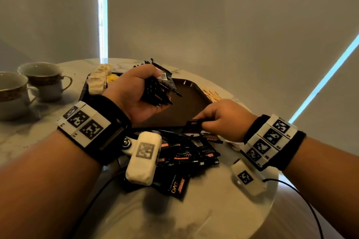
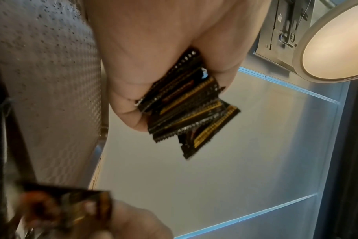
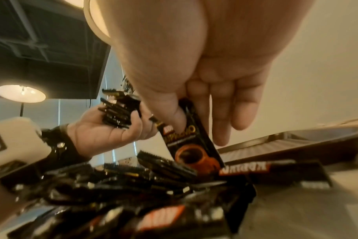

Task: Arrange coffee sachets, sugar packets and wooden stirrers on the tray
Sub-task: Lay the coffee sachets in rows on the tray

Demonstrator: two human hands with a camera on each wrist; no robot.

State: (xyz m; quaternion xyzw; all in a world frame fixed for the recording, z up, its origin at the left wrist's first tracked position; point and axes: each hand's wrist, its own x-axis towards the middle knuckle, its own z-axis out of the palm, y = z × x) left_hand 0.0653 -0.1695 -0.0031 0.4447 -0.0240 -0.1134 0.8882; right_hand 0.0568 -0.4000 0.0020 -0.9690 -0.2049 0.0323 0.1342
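My left hand (image 1: 136,93) hovers over the dark brown tray (image 1: 186,108) and grips a stack of black coffee sachets (image 1: 159,85), seen edge-on in the left wrist view (image 2: 186,103). My right hand (image 1: 223,118) pinches a single black coffee sachet (image 1: 194,125) between thumb and fingers at the tray's near edge; its printed cup shows in the right wrist view (image 3: 192,142). A loose pile of coffee sachets (image 1: 186,153) lies on the marble table in front of the tray. White sugar packets (image 1: 99,79) line the tray's left side. Wooden stirrers (image 1: 211,93) lie beside the tray's right rim.
Two white cups (image 1: 40,81) stand on the table's left side. The round marble table (image 1: 174,215) ends close to my right forearm. A cable (image 1: 303,200) trails off its right edge. A plain wall rises behind the table.
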